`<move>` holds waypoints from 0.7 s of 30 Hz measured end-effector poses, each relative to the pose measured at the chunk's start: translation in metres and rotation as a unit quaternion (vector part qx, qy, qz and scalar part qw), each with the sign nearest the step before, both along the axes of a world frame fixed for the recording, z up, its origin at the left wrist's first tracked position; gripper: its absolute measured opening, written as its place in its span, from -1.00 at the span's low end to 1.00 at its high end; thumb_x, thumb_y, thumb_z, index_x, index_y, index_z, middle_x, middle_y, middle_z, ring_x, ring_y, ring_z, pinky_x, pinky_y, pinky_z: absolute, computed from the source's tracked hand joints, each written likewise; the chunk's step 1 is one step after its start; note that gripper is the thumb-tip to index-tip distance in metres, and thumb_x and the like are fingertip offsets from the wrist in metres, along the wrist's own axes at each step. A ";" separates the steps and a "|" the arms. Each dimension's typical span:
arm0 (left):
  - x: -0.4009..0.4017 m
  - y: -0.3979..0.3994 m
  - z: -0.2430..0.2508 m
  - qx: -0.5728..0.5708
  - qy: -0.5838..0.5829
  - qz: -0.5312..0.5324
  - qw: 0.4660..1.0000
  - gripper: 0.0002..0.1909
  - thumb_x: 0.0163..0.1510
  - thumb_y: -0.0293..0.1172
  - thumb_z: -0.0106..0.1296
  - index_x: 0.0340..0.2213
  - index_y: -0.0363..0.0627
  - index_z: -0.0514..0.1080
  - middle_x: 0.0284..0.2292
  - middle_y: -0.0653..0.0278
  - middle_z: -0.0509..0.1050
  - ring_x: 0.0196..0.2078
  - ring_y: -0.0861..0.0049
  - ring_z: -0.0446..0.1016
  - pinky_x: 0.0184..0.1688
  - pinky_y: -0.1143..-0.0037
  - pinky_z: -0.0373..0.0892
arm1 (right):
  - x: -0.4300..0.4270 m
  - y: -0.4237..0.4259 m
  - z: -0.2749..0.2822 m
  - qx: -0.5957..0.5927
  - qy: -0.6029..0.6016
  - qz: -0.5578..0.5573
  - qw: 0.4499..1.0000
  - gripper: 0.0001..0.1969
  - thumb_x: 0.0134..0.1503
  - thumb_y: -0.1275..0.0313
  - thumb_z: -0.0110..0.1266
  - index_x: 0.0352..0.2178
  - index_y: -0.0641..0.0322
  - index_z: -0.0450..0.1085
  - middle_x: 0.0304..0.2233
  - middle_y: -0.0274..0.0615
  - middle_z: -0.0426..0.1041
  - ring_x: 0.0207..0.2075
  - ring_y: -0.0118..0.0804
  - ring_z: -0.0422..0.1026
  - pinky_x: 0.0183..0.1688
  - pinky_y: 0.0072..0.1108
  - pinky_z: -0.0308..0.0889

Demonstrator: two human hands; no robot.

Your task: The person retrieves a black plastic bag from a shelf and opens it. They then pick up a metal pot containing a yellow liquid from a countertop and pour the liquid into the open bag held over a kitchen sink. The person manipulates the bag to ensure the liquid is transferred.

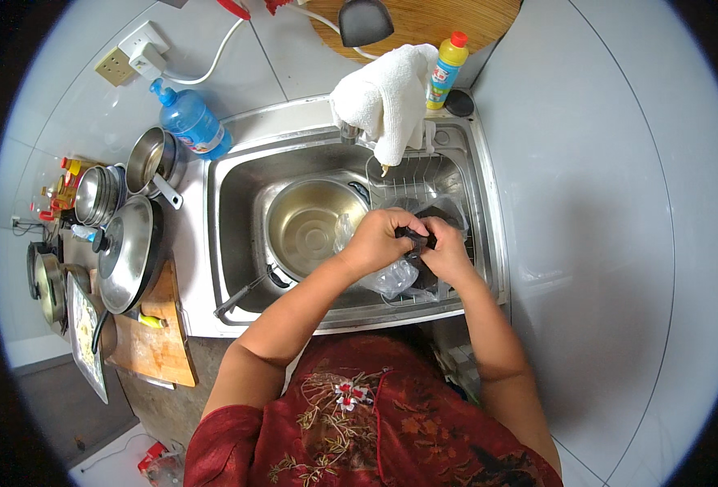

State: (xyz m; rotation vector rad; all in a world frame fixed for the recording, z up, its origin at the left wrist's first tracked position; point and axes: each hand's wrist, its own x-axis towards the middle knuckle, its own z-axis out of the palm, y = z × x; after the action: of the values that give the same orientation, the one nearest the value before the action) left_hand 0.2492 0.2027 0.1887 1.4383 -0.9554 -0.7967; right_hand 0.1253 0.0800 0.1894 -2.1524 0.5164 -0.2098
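My left hand (pixel 383 238) and my right hand (pixel 447 251) meet over the right part of the stainless steel sink (pixel 243 182), both gripping a dark, thin piece that looks like black plastic. Clear plastic bags (pixel 392 279) and dark contents lie below my hands on a wire rack (pixel 407 173). Whether the dark piece belongs to a black bag I cannot tell. Left of my hands a wide metal pot (pixel 310 234) with black handles stands in the basin. A dark-handled utensil (pixel 237 299) leans across the basin's left corner.
A white towel (pixel 389 91) hangs over the faucet. Behind the sink stand a blue pump bottle (pixel 195 125) and a yellow bottle (pixel 447 70). Saucepans (pixel 152 159), a lidded pan (pixel 126 255) and a wooden cutting board (pixel 164 341) are at the left. A tiled wall (pixel 578 182) rises right of the sink.
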 end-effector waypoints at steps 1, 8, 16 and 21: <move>0.000 0.000 0.000 -0.004 -0.010 -0.001 1.000 -0.77 -0.24 -0.71 0.07 -0.44 -0.23 0.50 -0.45 0.23 0.50 -0.42 0.56 0.47 -0.33 0.59 0.37 | 0.000 0.001 -0.002 0.005 0.003 -0.011 1.000 -0.69 -0.20 0.60 0.13 -0.31 0.36 0.36 -0.37 0.02 0.44 -0.28 -0.04 0.45 -0.22 -0.45 0.32; 0.014 0.021 0.009 0.052 0.027 -0.015 0.998 -0.64 -0.23 -0.73 0.09 -0.29 -0.21 0.44 -0.34 0.36 0.42 -0.33 0.69 0.40 -0.26 0.66 0.34 | -0.015 -0.017 -0.016 0.000 -0.088 -0.062 0.994 -0.78 -0.20 0.64 0.05 -0.40 0.39 0.40 -0.41 -0.05 0.45 -0.33 -0.18 0.46 -0.24 -0.54 0.32; 0.017 0.019 0.008 0.001 0.185 0.029 0.982 -0.73 -0.09 -0.73 0.06 -0.27 -0.30 0.39 -0.38 0.38 0.45 -0.36 0.75 0.40 -0.26 0.69 0.35 | -0.014 -0.019 -0.020 0.045 -0.059 -0.053 0.996 -0.76 -0.14 0.64 0.02 -0.34 0.40 0.39 -0.37 -0.09 0.48 -0.30 -0.29 0.45 -0.18 -0.59 0.30; 0.004 0.001 0.007 -0.003 0.154 0.038 0.987 -0.73 -0.11 -0.74 0.06 -0.29 -0.28 0.41 -0.39 0.38 0.46 -0.34 0.74 0.41 -0.25 0.67 0.36 | -0.001 0.000 -0.021 0.089 -0.039 0.013 0.995 -0.68 -0.13 0.60 0.07 -0.25 0.39 0.34 -0.30 0.00 0.46 -0.21 -0.18 0.44 -0.12 -0.52 0.27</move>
State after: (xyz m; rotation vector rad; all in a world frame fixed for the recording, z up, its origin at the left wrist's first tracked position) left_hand 0.2533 0.2040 0.1953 1.2929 -0.6616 -0.9266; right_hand 0.1244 0.0797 0.1681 -1.9681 0.4454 -0.2237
